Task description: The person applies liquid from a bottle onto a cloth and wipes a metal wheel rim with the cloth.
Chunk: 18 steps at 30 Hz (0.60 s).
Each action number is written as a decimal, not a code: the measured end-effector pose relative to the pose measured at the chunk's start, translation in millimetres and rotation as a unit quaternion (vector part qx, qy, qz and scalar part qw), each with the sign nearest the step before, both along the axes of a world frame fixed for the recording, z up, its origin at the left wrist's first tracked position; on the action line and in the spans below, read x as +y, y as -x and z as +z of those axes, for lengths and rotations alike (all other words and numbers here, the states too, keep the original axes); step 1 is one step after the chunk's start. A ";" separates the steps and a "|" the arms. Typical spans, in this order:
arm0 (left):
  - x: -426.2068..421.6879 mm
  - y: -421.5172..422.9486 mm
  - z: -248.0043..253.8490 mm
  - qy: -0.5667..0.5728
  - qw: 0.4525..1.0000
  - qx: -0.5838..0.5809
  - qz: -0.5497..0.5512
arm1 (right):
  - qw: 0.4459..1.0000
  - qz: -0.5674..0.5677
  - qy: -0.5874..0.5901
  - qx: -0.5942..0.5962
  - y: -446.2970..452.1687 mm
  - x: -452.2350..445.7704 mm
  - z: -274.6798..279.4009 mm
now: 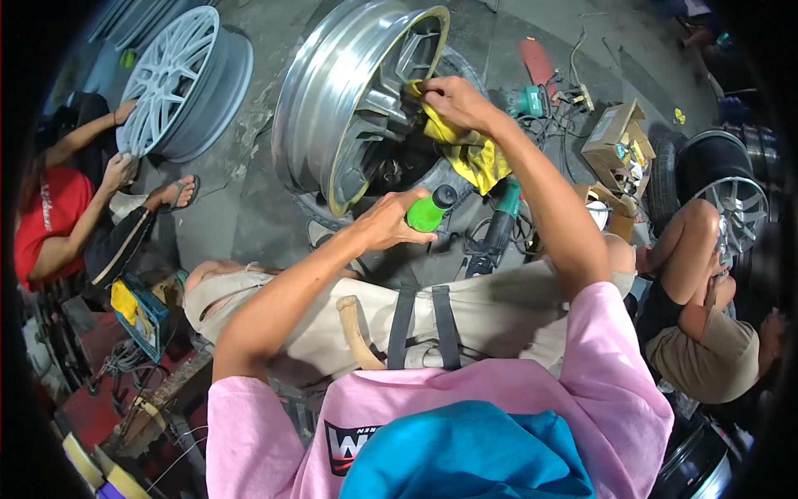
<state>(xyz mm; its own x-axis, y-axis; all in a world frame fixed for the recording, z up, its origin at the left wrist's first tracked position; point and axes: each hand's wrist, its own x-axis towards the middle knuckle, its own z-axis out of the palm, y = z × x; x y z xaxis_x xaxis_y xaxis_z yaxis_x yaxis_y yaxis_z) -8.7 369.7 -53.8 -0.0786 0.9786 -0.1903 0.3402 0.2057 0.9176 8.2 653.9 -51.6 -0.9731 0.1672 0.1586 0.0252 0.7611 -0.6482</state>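
Observation:
A shiny metal wheel rim (320, 100) stands tilted on a tire in front of me, its spoked face turned to the right. My right hand (455, 104) grips a yellow cloth (478, 162) against the spokes near the hub, and the rest of the cloth hangs down below the fingers. In my left hand (389, 220) is a green bottle (426, 214) with a black cap, held close to the lower edge of the rim. The fingers are wrapped round the bottle.
At the left a person in red (62, 204) holds a grey wheel (170, 83). Another person (706, 341) sits at the right by a wheel (736, 208). Green power tools (528, 101), cables and an open cardboard box (611, 145) lie right of my rim. A blue crate (148, 320) stands lower left.

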 end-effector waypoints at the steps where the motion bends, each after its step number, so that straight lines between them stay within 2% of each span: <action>1: 1.3 -1.7 -0.6 -0.008 1.000 -0.001 -0.001 | 0.995 -0.010 0.061 -0.073 -11.3 3.2 10.1; 3: 2.7 -6.6 -1.2 -0.006 0.998 0.044 -0.046 | 0.974 -0.040 0.140 -0.174 -41.7 6.8 28.9; 4: 3.6 -9.8 -0.2 -0.013 0.998 0.044 -0.046 | 0.973 -0.032 0.141 -0.180 -57.3 7.5 36.4; 6: 5.4 -15.1 1.5 -0.057 0.994 0.055 -0.073 | 0.933 -0.131 0.284 -0.181 -91.9 -18.3 65.8; 8: 6.7 -16.3 12.8 -0.039 0.993 0.048 -0.098 | 0.875 -0.216 0.404 -0.157 -127.6 -28.1 50.3; 9: 4.3 -17.2 17.6 -0.080 0.992 0.019 -0.099 | 0.815 -0.238 0.500 -0.168 -145.5 -39.2 54.0; 10: 1.9 -17.3 24.3 -0.119 0.988 -0.011 -0.101 | 0.797 -0.276 0.507 -0.177 -161.5 -49.6 51.5; 12: -7.8 -7.5 56.2 -0.078 0.989 -0.016 -0.128 | 0.726 -0.289 0.598 -0.177 -180.8 -83.4 53.5; 14: -20.2 3.2 80.2 -0.063 0.989 -0.023 -0.134 | 0.722 -0.278 0.604 -0.191 -188.0 -112.9 38.5; 15: -25.5 9.6 101.9 -0.064 0.988 -0.019 -0.138 | 0.749 -0.233 0.584 -0.207 -191.1 -127.5 15.4; 16: -30.6 17.2 128.2 -0.003 0.991 -0.004 -0.133 | 0.775 -0.187 0.561 -0.222 -190.8 -142.1 -1.4; 17: -36.5 24.5 148.9 0.057 0.990 0.011 -0.127 | 0.791 -0.155 0.539 -0.244 -184.7 -159.6 10.9; 18: -45.0 32.1 160.6 0.064 0.993 0.005 -0.095 | 0.805 -0.123 0.516 -0.265 -177.4 -176.1 24.6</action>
